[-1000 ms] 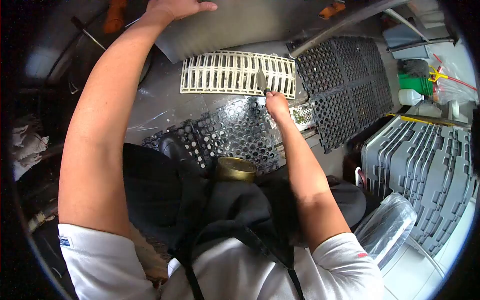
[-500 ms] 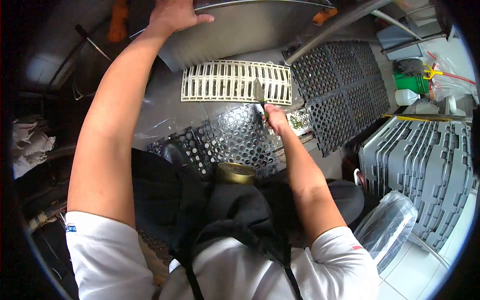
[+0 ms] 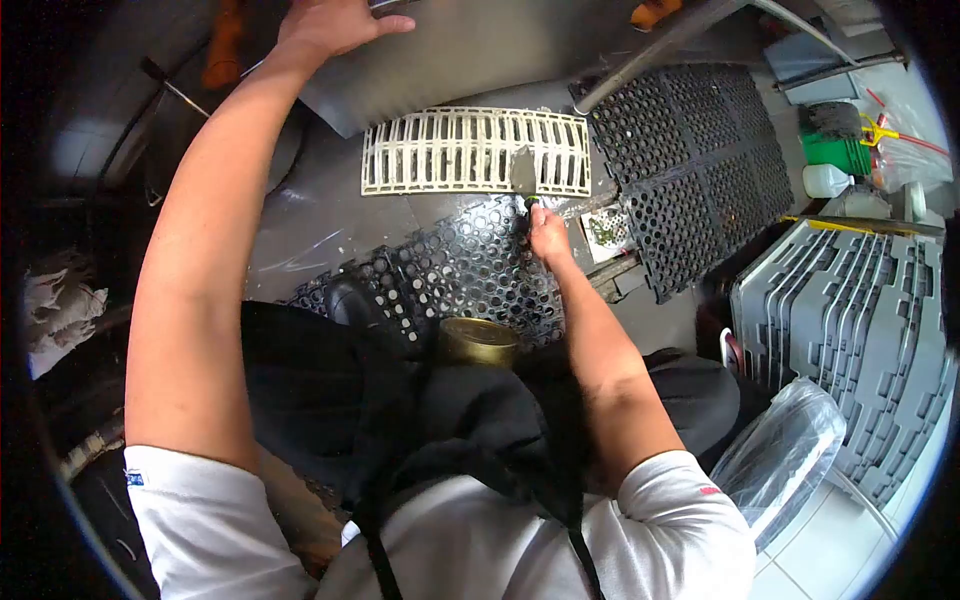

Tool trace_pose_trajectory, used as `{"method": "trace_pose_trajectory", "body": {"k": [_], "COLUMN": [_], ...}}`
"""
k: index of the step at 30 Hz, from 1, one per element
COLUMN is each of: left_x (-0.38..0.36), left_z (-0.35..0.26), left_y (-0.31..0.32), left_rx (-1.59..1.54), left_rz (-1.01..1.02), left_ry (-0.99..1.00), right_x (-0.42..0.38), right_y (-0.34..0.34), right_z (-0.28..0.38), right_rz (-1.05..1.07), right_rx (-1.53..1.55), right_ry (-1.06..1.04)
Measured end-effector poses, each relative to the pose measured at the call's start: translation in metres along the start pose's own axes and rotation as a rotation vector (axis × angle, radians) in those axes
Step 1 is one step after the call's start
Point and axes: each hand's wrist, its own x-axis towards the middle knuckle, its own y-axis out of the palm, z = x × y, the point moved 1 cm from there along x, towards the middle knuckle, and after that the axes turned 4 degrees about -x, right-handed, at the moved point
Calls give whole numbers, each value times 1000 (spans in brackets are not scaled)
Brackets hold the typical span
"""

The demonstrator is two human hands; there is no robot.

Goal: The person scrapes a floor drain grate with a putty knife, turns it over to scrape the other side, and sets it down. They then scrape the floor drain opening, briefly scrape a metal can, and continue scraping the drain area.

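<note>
Head camera, looking down: a person crouched over a wet floor (image 3: 320, 215) grips a small scraper (image 3: 524, 172) in the clenched right hand (image 3: 549, 234), its flat blade resting on the right end of a cream slatted grate (image 3: 450, 150) that lies on the floor. The left hand (image 3: 335, 25), fingers spread and holding nothing, is pressed flat against a grey metal panel (image 3: 480, 45) just beyond the grate. Black perforated rubber mats (image 3: 690, 150) lie beside and below the grate, one under the right hand. A brass-coloured tin (image 3: 476, 343) sits near the person's knees. Grey stacked plastic trays (image 3: 850, 330) stand at right, with a clear plastic bag (image 3: 780, 455) in front of them.
</note>
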Motion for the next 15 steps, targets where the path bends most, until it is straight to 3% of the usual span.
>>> {"method": "trace_pose_trajectory", "body": {"k": [2,5,9,10,11,13,15], "left_x": [-2,-3,-3,-5,-6,-3,-1], "left_z": [1,3,4,4,3,1,2], "left_y": [-1,1,-1,0,1,0,-2], "left_rx": [-2,-14,-23,-28,-35,-16,-6], "left_rz": [5,2,-2,-16,-30,-10,-4], "left_ry": [-3,7,20,27,38,20,8], "right_x": [5,7,18,25,20,25,17], "right_y": [-16,-33,-44,-48,-67,-76,-72], "right_z": [7,14,11,7,28,18,15], "right_rz": [88,190,367,440,516,583,349], "right_rx": [78,187,389,416,462,501,291], "right_ry": [10,183,188,243,483,463,312]}}
